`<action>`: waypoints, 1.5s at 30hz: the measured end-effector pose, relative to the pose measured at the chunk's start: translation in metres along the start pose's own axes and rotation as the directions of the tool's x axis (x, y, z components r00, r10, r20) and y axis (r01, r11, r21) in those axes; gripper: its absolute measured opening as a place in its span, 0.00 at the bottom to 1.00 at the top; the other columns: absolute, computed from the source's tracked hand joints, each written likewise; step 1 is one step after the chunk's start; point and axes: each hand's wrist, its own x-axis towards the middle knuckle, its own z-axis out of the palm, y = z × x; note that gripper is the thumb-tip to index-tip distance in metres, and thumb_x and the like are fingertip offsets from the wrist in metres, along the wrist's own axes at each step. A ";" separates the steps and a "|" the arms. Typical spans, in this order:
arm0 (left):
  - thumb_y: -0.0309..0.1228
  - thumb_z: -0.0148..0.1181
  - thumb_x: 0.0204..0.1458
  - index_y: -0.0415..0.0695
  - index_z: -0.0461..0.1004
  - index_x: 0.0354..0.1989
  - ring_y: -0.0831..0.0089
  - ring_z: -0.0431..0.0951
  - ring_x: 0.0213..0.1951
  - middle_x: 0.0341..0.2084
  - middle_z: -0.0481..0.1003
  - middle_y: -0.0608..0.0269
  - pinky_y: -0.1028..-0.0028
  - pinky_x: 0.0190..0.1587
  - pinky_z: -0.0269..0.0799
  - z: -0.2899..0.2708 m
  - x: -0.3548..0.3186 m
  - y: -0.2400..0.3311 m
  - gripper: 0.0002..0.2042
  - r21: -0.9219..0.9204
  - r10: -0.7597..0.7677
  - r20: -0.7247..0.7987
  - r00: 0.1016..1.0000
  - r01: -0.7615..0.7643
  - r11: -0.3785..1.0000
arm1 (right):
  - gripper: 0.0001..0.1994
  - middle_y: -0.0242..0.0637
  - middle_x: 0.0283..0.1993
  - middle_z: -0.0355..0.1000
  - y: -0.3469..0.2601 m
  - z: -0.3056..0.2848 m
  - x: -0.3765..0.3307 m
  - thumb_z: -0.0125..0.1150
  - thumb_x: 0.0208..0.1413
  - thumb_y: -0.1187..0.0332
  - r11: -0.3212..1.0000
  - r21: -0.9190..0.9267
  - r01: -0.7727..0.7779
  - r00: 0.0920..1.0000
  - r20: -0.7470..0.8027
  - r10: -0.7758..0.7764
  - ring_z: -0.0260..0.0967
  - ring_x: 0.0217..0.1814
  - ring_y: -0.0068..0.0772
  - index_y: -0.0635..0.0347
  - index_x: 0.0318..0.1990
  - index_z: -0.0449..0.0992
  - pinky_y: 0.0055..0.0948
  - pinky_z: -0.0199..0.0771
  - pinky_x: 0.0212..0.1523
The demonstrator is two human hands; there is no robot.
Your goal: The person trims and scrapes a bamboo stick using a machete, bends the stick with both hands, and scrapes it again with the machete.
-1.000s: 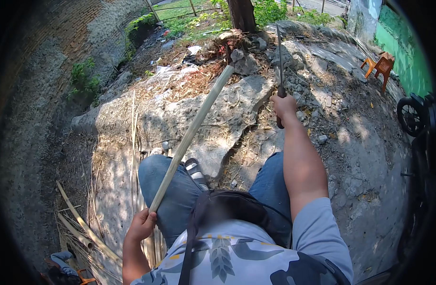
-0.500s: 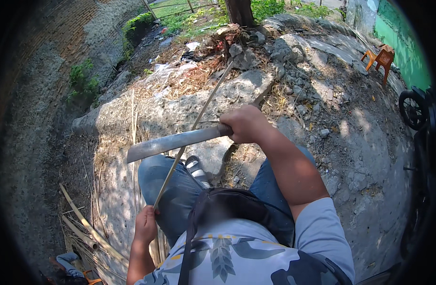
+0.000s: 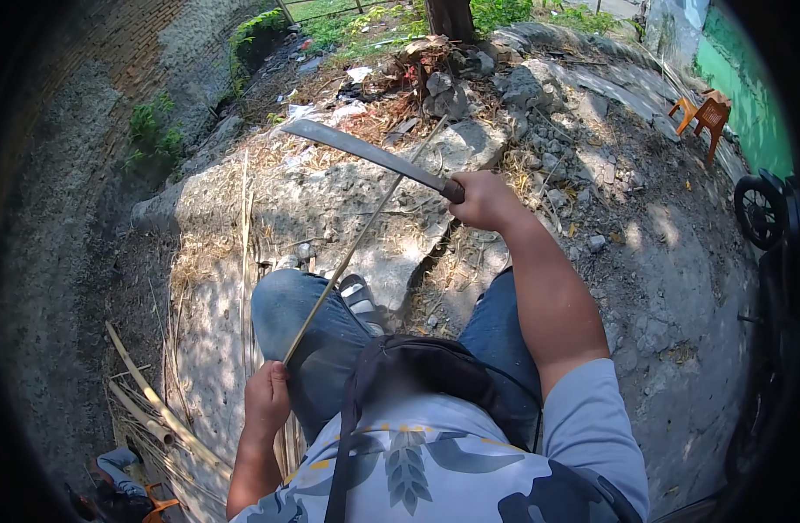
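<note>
My right hand (image 3: 484, 200) is closed round the wooden handle of a machete (image 3: 365, 155), held out in front of me with its broad blade pointing to the far left. In my left hand (image 3: 267, 397), low by my left knee, is the near end of a long thin bamboo strip (image 3: 343, 264). The strip slants up and away to the right, over my left knee. Toward its far end the blade crosses it; whether the two touch I cannot tell.
Bamboo poles (image 3: 160, 405) and loose strips lie at the lower left, near another person (image 3: 117, 479). Ahead are a broken concrete slab (image 3: 313, 205), rubble and a tree trunk (image 3: 450, 19). An orange chair (image 3: 709, 118) and a motorcycle (image 3: 762, 205) stand at the right.
My right hand has moved away from me and slightly right, carrying the machete farther along the bamboo strip. The blade now tilts up toward the far left. My left hand has barely moved.
</note>
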 end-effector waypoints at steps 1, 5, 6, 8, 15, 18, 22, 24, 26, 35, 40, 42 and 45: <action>0.43 0.44 0.73 0.37 0.76 0.32 0.48 0.78 0.28 0.23 0.75 0.46 0.59 0.32 0.70 0.000 0.000 0.000 0.23 -0.010 -0.010 0.008 1.000 0.010 1.000 | 0.13 0.43 0.39 0.81 0.000 0.010 0.000 0.66 0.51 0.63 0.996 -0.029 0.080 0.995 -0.056 -0.082 0.80 0.45 0.49 0.51 0.44 0.82 0.46 0.79 0.48; 0.45 0.45 0.73 0.38 0.76 0.32 0.49 0.77 0.27 0.22 0.74 0.47 0.60 0.32 0.70 -0.001 0.000 -0.004 0.24 0.028 -0.024 0.024 0.999 0.024 0.999 | 0.10 0.40 0.37 0.80 -0.043 0.025 -0.009 0.66 0.47 0.65 0.914 -0.233 0.331 0.940 0.164 -0.298 0.80 0.44 0.48 0.48 0.40 0.82 0.47 0.79 0.47; 0.45 0.45 0.73 0.38 0.76 0.32 0.49 0.77 0.27 0.22 0.74 0.47 0.60 0.32 0.70 -0.001 0.000 -0.004 0.24 0.030 -0.024 0.023 0.999 0.023 0.999 | 0.10 0.39 0.36 0.80 -0.054 0.029 -0.012 0.66 0.46 0.66 0.886 -0.256 0.386 0.917 0.212 -0.338 0.81 0.43 0.47 0.48 0.38 0.81 0.48 0.79 0.46; 0.45 0.44 0.73 0.38 0.75 0.32 0.50 0.77 0.26 0.22 0.74 0.48 0.61 0.31 0.69 -0.001 0.000 -0.005 0.24 0.009 -0.037 0.024 0.999 0.037 0.999 | 0.10 0.38 0.35 0.80 -0.059 0.032 -0.011 0.67 0.44 0.66 0.857 -0.270 0.439 0.894 0.227 -0.386 0.80 0.42 0.48 0.47 0.37 0.81 0.48 0.79 0.44; 0.46 0.44 0.74 0.37 0.75 0.32 0.54 0.76 0.25 0.21 0.73 0.48 0.62 0.31 0.69 0.005 0.001 -0.015 0.25 -0.046 -0.042 0.003 0.999 0.042 0.998 | 0.12 0.42 0.38 0.82 0.006 0.010 0.012 0.67 0.50 0.64 0.987 0.156 -0.035 0.999 0.003 0.035 0.81 0.43 0.48 0.51 0.44 0.82 0.46 0.79 0.45; 0.45 0.44 0.74 0.38 0.75 0.31 0.57 0.75 0.25 0.21 0.74 0.50 0.62 0.31 0.69 0.003 0.005 -0.015 0.25 -0.020 -0.026 0.013 1.000 0.027 0.999 | 0.14 0.42 0.40 0.82 0.017 0.010 0.012 0.67 0.51 0.64 0.984 0.150 -0.099 0.995 0.028 0.096 0.81 0.44 0.47 0.53 0.46 0.83 0.44 0.79 0.47; 0.44 0.44 0.74 0.38 0.75 0.31 0.57 0.75 0.25 0.21 0.74 0.51 0.62 0.31 0.68 0.003 0.005 -0.018 0.24 -0.049 -0.036 0.019 0.999 0.036 0.998 | 0.15 0.42 0.41 0.82 -0.010 0.013 0.003 0.66 0.50 0.65 1.000 -0.015 0.016 0.999 0.030 -0.016 0.80 0.46 0.47 0.53 0.46 0.82 0.45 0.79 0.47; 0.44 0.44 0.74 0.37 0.75 0.31 0.57 0.75 0.24 0.21 0.74 0.51 0.62 0.31 0.68 0.002 0.006 -0.016 0.24 -0.047 -0.032 0.015 0.999 0.032 0.998 | 0.14 0.41 0.40 0.81 -0.026 0.020 0.002 0.65 0.48 0.66 0.976 -0.121 0.181 0.976 0.148 -0.162 0.80 0.46 0.47 0.50 0.44 0.82 0.47 0.80 0.47; 0.45 0.44 0.73 0.38 0.75 0.31 0.56 0.75 0.24 0.20 0.74 0.51 0.62 0.30 0.68 0.000 0.007 -0.013 0.25 -0.048 -0.033 0.033 0.999 0.035 0.998 | 0.12 0.40 0.38 0.80 -0.049 0.028 -0.007 0.65 0.47 0.67 0.944 -0.198 0.265 0.951 0.215 -0.221 0.80 0.45 0.48 0.49 0.41 0.82 0.48 0.80 0.47; 0.45 0.44 0.73 0.38 0.75 0.30 0.53 0.76 0.24 0.20 0.73 0.48 0.61 0.30 0.68 0.004 0.005 -0.011 0.25 0.008 0.033 0.002 0.999 -0.033 0.999 | 0.13 0.43 0.38 0.81 0.012 0.017 0.022 0.66 0.50 0.65 0.987 0.144 -0.077 0.997 0.011 0.076 0.81 0.43 0.49 0.52 0.44 0.82 0.45 0.80 0.45; 0.44 0.44 0.74 0.38 0.75 0.31 0.54 0.76 0.25 0.21 0.75 0.49 0.62 0.31 0.70 -0.008 0.013 -0.010 0.24 0.006 -0.052 0.096 0.994 0.052 0.999 | 0.16 0.42 0.42 0.82 0.013 0.018 0.015 0.66 0.51 0.64 0.995 -0.024 -0.099 0.994 0.046 0.100 0.80 0.46 0.48 0.51 0.48 0.83 0.45 0.79 0.48; 0.43 0.44 0.74 0.38 0.76 0.31 0.55 0.76 0.25 0.21 0.75 0.50 0.62 0.32 0.70 -0.009 0.013 -0.013 0.24 -0.005 -0.048 0.106 0.993 0.049 0.999 | 0.15 0.41 0.42 0.81 -0.008 0.015 0.004 0.65 0.49 0.65 0.992 -0.104 -0.069 0.997 0.032 0.073 0.80 0.48 0.48 0.50 0.46 0.83 0.47 0.79 0.49; 0.43 0.44 0.74 0.37 0.76 0.31 0.59 0.75 0.25 0.21 0.75 0.52 0.64 0.32 0.70 -0.010 0.017 -0.013 0.24 -0.034 -0.070 0.128 0.989 0.075 0.997 | 0.13 0.41 0.39 0.81 -0.032 0.028 0.002 0.64 0.47 0.67 0.962 -0.191 0.194 0.969 0.192 -0.157 0.80 0.47 0.48 0.49 0.43 0.82 0.49 0.79 0.48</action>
